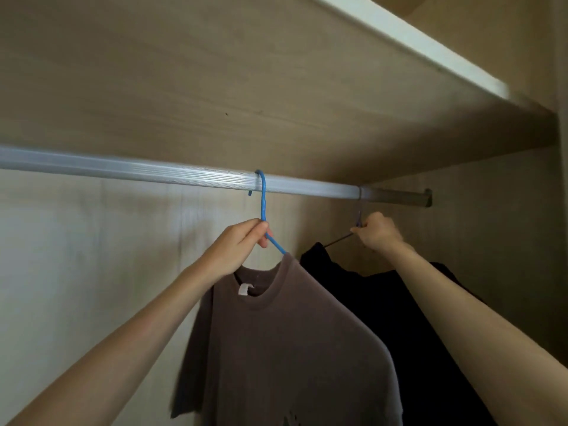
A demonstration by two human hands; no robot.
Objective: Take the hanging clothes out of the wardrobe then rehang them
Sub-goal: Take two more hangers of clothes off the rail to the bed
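A brown T-shirt [285, 342] hangs on a blue hanger [263, 204] whose hook sits over the silver wardrobe rail [153, 172]. My left hand [238, 245] grips the blue hanger just below its neck. To the right, a black garment [393, 318] hangs on a dark thin hanger [338, 240]. My right hand [379, 232] is closed on that dark hanger near its neck, just under the rail's right end. The dark hanger's hook is hard to make out against the rail.
A wooden shelf underside [246, 87] sits close above the rail, with a white front edge [415, 47]. The wardrobe's right side wall [507, 226] holds the rail bracket [425, 197]. The rail's left stretch carries no hangers, with the pale back panel [92, 256] behind it.
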